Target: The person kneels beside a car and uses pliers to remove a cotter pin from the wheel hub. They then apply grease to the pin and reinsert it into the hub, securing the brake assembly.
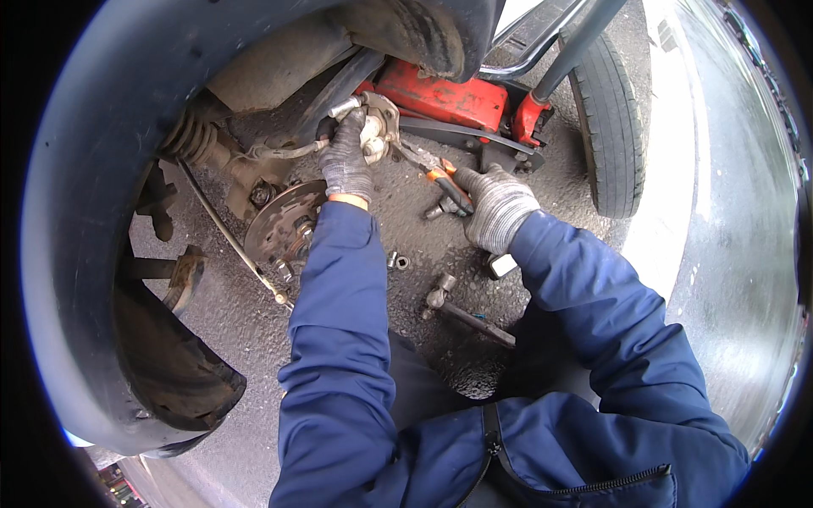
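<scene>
My gloved left hand is closed around a metal brake caliper, held up off the ground. The caliper's two round pale pistons show beside my fingers, and a hose runs from its left side. In my gloved right hand is a pair of pliers with orange and black handles. The pliers' jaws reach the caliper's right edge; their exact grip is too small to make out. Left of my left forearm is a rusty brake disc on the hub, partly hidden by my sleeve.
A dark fender arches over the left side, with a coil spring inside. Beyond my hands stands a red floor jack, and a loose wheel lies to its right. A hammer and small sockets lie on the asphalt.
</scene>
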The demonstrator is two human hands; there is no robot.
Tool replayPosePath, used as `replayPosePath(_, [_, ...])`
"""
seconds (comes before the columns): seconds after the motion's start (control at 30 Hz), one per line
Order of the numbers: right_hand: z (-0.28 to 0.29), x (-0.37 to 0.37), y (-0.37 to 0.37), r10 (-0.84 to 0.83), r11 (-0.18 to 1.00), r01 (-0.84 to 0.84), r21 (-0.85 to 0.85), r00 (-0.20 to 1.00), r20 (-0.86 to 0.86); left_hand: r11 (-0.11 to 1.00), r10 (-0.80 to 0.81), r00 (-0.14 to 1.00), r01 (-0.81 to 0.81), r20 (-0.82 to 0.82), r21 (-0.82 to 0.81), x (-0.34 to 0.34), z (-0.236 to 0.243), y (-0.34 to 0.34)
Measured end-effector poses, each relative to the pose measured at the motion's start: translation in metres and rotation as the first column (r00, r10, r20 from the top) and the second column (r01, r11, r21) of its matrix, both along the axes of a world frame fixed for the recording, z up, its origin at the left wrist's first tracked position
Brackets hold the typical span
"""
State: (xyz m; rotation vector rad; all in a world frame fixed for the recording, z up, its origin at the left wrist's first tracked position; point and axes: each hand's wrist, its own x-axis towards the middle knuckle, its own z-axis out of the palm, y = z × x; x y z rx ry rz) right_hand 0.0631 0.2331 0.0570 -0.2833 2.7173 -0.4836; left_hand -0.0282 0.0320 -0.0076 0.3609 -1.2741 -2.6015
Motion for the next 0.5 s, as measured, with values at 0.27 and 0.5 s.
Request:
replayPosePath(0.27, [-0.004,0.0,-0.002,0.042,0.997,-0.037,-0.063,0.997,0.072,0.993,-0.118,0.993,0.118,-0.01,-0.026,-0.004,-0.003,-0.003])
replayPosePath(0.5, [-0.007,-0.005,0.001,0.014,1.0,-0.014,0.012,1.0,-0.017,0.998,-0.064,0.998,0.064,0.029,-0.006,-0.008,-0.011,-0.008])
